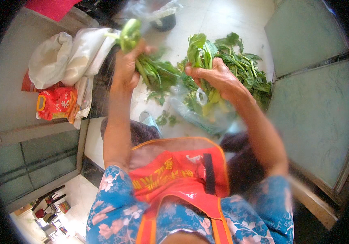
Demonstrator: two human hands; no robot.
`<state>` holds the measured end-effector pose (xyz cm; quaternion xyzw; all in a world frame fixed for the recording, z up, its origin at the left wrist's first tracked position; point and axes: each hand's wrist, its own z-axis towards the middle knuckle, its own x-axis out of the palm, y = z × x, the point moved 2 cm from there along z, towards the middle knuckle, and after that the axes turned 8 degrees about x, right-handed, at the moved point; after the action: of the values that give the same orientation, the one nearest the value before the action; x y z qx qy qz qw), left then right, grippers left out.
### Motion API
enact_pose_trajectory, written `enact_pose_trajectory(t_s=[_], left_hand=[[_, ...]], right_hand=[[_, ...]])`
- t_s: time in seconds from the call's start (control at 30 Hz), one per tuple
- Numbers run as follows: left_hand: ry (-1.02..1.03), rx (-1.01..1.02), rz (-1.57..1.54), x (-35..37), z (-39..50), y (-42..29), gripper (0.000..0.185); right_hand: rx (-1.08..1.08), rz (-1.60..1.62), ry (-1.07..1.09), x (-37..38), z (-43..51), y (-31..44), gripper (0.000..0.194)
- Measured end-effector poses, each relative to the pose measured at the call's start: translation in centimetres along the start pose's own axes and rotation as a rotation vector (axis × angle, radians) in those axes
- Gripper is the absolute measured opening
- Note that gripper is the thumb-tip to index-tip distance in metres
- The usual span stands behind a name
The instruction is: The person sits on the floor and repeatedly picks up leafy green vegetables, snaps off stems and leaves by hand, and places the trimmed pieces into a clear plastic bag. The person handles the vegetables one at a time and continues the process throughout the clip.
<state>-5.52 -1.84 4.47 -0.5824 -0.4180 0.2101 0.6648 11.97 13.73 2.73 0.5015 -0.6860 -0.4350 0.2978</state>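
Observation:
My left hand [130,62] is closed around a bunch of leafy greens [159,71], its pale green stem end sticking up above the fingers and the blurred leaves hanging to the right. A smaller bundle of leafy greens [203,52] is gripped in my right hand [212,74], with stems upright between thumb and fingers. Just beyond and right of that hand lies a heap of leafy greens [249,71] on the pale floor. Below both hands, a clear plastic bag [186,113] lies with green and yellowish leaves [214,102] in and around it.
Loose leaves [166,119] lie near a light blue slipper [148,119]. To the left stand white sacks [83,58] and a red package with a yellow handle [57,102]. A dark container with a plastic liner [163,23] is at the top. Greenish cabinet panels [312,122] border the right side.

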Motion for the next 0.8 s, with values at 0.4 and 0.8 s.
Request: enact_pose_trajectory(t_s=[0.4,0.8], left_hand=[[0.688,0.44,0.871,4.2,-2.5,0.8,0.032],[0.452,0.182,0.588,3.5,-2.0,0.5,0.027]], right_hand=[[-0.088,-0.735,0.214,0.7,0.3,-0.7,0.037],[-0.114,-0.417,0.206,-1.1,1.3,-1.6,0.027]])
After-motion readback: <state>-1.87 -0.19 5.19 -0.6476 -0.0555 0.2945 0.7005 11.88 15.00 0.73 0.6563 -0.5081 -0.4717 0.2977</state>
